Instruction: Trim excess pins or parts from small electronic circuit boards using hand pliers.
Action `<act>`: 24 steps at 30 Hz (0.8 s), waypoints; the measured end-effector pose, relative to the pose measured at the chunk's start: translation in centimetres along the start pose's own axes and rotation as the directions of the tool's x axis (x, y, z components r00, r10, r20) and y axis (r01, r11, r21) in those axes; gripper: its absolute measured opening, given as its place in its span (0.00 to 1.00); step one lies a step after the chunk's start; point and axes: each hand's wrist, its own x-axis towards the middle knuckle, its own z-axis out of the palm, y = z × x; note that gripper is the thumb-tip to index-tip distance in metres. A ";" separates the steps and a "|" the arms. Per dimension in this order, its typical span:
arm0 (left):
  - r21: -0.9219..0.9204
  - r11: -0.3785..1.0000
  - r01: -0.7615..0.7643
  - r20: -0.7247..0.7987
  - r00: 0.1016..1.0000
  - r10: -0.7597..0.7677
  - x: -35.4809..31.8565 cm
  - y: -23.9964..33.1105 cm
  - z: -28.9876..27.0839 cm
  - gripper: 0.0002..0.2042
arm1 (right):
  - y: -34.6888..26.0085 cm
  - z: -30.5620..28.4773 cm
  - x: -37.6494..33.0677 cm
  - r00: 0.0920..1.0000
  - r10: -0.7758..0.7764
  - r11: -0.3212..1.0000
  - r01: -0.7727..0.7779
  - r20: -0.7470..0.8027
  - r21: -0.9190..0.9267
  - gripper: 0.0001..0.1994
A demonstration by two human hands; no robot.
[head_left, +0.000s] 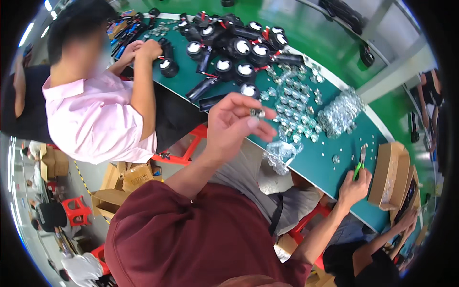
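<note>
Silvery metal shows in the left hand [229, 125], where thumb and fingers pinch one small part [257, 113], raised off the table [320, 165]. Well apart, the right hand [355, 187] grips one pair of green-handled pliers [359, 165]. Handling single parts seems the step in hand; the next move probably calls for a steady pinch as part and tool meet. Farther out are one crumpled clear bag [283, 154], one plastic-wrapped bundle [340, 113], at least one open cardboard box [391, 167], and shiny round pieces [296, 103] and black lamps [234, 71] too overlapped to count.
</note>
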 end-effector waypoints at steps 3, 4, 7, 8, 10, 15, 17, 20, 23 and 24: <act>0.188 0.975 -0.117 -0.174 0.973 0.151 3.9 1.4 -2.1 0.12 | 0.7 -0.2 -0.3 0.999 -0.047 0.999 0.047 -0.025 -0.012 0.12; 0.237 0.960 -0.153 -0.223 0.953 0.207 6.2 1.8 -3.8 0.12 | 0.8 -0.3 -0.5 0.998 -0.050 0.999 0.049 -0.025 -0.018 0.12; 0.433 0.869 -0.241 -0.353 0.842 0.409 13.0 4.5 -8.3 0.11 | 1.0 -0.3 -0.7 0.998 -0.060 0.998 0.059 -0.037 -0.016 0.11; 0.498 0.834 -0.238 -0.402 0.788 0.466 15.3 6.1 -11.2 0.10 | 0.6 -0.4 -0.5 0.998 -0.052 0.999 0.052 -0.023 0.000 0.11; 0.635 0.765 -0.104 -0.495 0.706 0.507 19.3 9.0 -15.9 0.10 | 0.1 -0.3 -0.3 0.999 -0.044 0.999 0.044 -0.017 0.013 0.11; 0.758 0.269 0.594 -0.642 0.609 0.465 26.6 12.7 -26.9 0.15 | 0.0 -0.7 -0.4 1.000 -0.020 0.999 0.020 -0.014 0.024 0.11; 0.680 0.022 0.733 -0.649 0.587 0.484 27.4 13.6 -32.1 0.20 | -0.3 -0.3 -0.2 1.000 -0.016 0.999 0.015 0.012 0.049 0.11; 0.609 -0.207 0.765 -0.638 0.628 0.445 28.2 12.8 -31.9 0.21 | 0.1 -0.5 -0.4 1.000 -0.014 1.000 0.014 0.016 0.015 0.12; 0.561 -0.315 0.766 -0.637 0.642 0.428 29.1 12.4 -34.7 0.18 | -0.3 -0.7 -0.4 1.000 0.005 0.999 -0.006 0.020 0.031 0.12; 0.547 -0.346 0.762 -0.635 0.647 0.421 28.9 12.2 -34.9 0.17 | -0.4 -0.6 -0.4 0.999 0.022 0.999 -0.022 0.026 0.038 0.12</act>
